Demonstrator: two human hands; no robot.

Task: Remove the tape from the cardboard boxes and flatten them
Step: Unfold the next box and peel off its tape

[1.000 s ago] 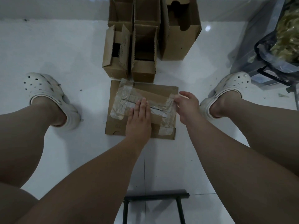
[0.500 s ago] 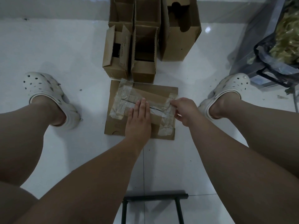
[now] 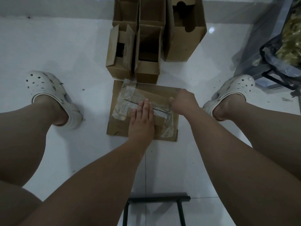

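Now, item by item.

Flat box (image 3: 117,128): lies on the floor (image 3: 65,46) at frame centre, below three standing boxes (image 3: 146,51).
Tape (image 3: 128,101): clear, crinkled strips across the box top, not yet off.
Left grip (image 3: 141,121): unchanged, fingers straight and together, pressing the box down.
Right grip (image 3: 184,101): a second ago loose-fingered at the box's right edge; now curled into a fist at the tape's right end, thumb on its edge. Whether it pinches tape cannot be told. Judged: peeling is about to begin.
Writing: faint print under the tape and marks on a standing box, unreadable; no brand legible.
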